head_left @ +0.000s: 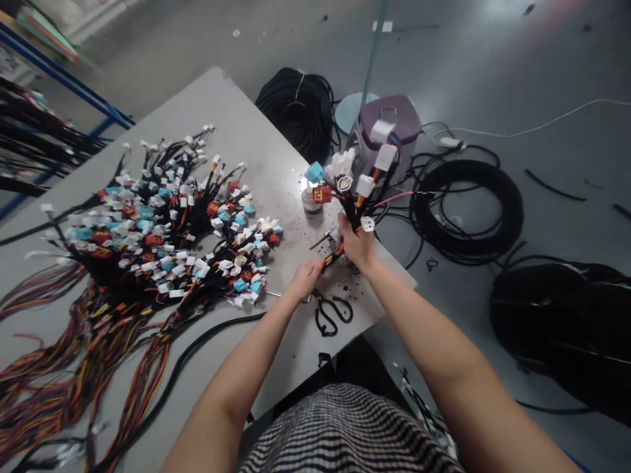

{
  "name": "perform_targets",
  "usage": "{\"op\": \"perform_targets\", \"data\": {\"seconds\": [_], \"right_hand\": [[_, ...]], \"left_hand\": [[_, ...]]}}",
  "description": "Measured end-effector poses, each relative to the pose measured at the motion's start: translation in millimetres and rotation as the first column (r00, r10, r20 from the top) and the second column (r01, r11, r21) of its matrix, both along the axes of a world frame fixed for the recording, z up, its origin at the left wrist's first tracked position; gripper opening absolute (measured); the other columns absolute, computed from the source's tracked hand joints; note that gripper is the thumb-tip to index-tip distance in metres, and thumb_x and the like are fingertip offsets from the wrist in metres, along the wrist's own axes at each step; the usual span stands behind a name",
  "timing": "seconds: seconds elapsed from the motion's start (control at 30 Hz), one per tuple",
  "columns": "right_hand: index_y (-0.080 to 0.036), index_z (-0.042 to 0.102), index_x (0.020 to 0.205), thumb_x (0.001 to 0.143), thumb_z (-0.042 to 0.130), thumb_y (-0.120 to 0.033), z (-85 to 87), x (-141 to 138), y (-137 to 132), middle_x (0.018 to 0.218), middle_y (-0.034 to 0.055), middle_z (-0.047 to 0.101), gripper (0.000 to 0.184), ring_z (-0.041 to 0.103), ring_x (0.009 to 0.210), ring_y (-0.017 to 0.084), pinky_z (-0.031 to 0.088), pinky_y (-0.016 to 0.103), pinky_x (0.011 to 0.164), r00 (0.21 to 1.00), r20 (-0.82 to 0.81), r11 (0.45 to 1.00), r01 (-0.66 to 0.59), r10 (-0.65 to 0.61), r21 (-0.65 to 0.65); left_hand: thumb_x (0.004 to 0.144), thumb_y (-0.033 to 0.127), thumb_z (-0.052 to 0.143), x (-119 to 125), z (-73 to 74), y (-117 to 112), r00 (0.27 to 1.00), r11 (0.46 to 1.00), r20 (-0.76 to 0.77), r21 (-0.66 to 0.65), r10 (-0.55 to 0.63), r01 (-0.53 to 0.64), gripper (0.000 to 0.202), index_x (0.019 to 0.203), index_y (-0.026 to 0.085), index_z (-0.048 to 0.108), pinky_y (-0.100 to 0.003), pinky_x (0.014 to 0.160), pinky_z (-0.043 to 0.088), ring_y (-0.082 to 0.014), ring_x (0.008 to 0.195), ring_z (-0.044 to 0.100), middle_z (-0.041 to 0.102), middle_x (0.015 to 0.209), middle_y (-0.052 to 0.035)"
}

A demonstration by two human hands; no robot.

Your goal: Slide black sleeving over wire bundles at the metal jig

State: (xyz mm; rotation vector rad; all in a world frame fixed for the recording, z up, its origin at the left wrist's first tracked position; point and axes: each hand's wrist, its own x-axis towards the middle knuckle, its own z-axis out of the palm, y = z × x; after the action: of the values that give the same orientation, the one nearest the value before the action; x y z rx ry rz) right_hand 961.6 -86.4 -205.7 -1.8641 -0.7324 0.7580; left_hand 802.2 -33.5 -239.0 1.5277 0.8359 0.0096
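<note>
My right hand (355, 244) is closed round a wire harness (351, 190), a black-sleeved bundle that fans upward into white, blue and red connectors. My left hand (306, 276) pinches the lower end of the same bundle, where orange and red wires show between the two hands. Both hands hover over the near right corner of a grey table (256, 151). Black-handled scissors (331, 313) lie on the table just below my left hand.
A large pile of similar harnesses (162, 230) with coloured wires covers the table's left. A small white bottle (310, 197) stands by the held bundle. On the floor are black cable coils (468, 203), a purple-lidded container (389, 125) and a black bag (562, 322).
</note>
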Motion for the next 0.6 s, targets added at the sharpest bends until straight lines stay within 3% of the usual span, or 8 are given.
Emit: {"op": "perform_targets", "data": {"seconds": [0.1,0.2,0.3,0.43,0.5,0.6], "right_hand": [[-0.022,0.052,0.079,0.088,0.027,-0.076,2.6,1.4,-10.5,0.075,0.006,0.058,0.059,0.058,0.079,0.021,0.049,0.033,0.081,0.98,0.143,0.99,0.131,-0.138,0.053],[-0.023,0.051,0.079,0.09,0.023,-0.072,7.0,3.1,-12.5,0.078,0.0063,0.057,0.058,0.059,0.085,0.02,0.047,0.031,0.086,0.982,0.152,0.994,0.107,-0.111,0.036],[-0.022,0.052,0.081,0.089,0.032,-0.068,13.2,6.4,-15.9,0.081,0.0064,0.058,0.051,0.058,0.089,0.021,0.047,0.031,0.087,0.987,0.147,0.997,0.061,-0.066,0.037],[-0.02,0.054,0.082,0.085,0.049,-0.058,11.8,13.8,-33.2,0.085,0.0053,0.062,0.038,0.059,0.086,0.022,0.048,0.033,0.086,0.991,0.099,0.991,-0.094,0.086,0.089],[-0.02,0.056,0.086,0.087,0.049,-0.054,5.8,15.9,-39.7,0.091,0.0066,0.064,0.035,0.059,0.09,0.023,0.048,0.034,0.088,0.987,0.115,0.988,-0.122,0.111,0.09],[-0.02,0.06,0.093,0.091,0.044,-0.051,0.3,15.9,-39.8,0.101,0.0093,0.064,0.035,0.058,0.099,0.024,0.045,0.035,0.094,0.98,0.169,0.989,-0.121,0.107,0.08]], "left_hand": [[0.081,0.074,0.04,-2.5,1.0,-0.2,0.999,0.999,-0.016,-0.032,-0.029,0.029,0.059,0.065,0.018,0.052,-0.026,0.053,0.027,-0.0126,0.054,0.035,0.041,0.055,0.0015],[0.083,0.071,0.042,8.5,1.6,3.4,0.993,0.984,0.004,-0.134,-0.119,0.118,0.056,0.069,0.018,0.053,-0.027,0.052,0.028,-0.0126,0.052,0.036,0.044,0.055,0.0012],[0.083,0.066,0.046,15.6,0.2,2.4,0.994,0.994,0.032,0.014,-0.107,0.106,0.051,0.065,0.019,0.049,-0.026,0.055,0.03,-0.0129,0.056,0.038,0.042,0.056,0.0017],[0.086,0.065,0.042,1.5,0.0,-2.8,0.998,0.977,-0.024,0.207,-0.05,0.054,0.052,0.06,0.02,0.047,-0.027,0.057,0.03,-0.014,0.058,0.04,0.043,0.056,0.0009],[0.085,0.068,0.042,-5.3,1.6,-2.2,0.998,0.982,-0.045,0.177,-0.052,0.059,0.055,0.06,0.019,0.048,-0.026,0.056,0.029,-0.0137,0.056,0.04,0.043,0.054,0.0009],[0.082,0.074,0.041,-1.4,4.1,2.5,0.995,0.995,-0.042,0.001,-0.095,0.095,0.06,0.066,0.018,0.053,-0.026,0.051,0.029,-0.0123,0.052,0.04,0.046,0.054,0.0012]]}}
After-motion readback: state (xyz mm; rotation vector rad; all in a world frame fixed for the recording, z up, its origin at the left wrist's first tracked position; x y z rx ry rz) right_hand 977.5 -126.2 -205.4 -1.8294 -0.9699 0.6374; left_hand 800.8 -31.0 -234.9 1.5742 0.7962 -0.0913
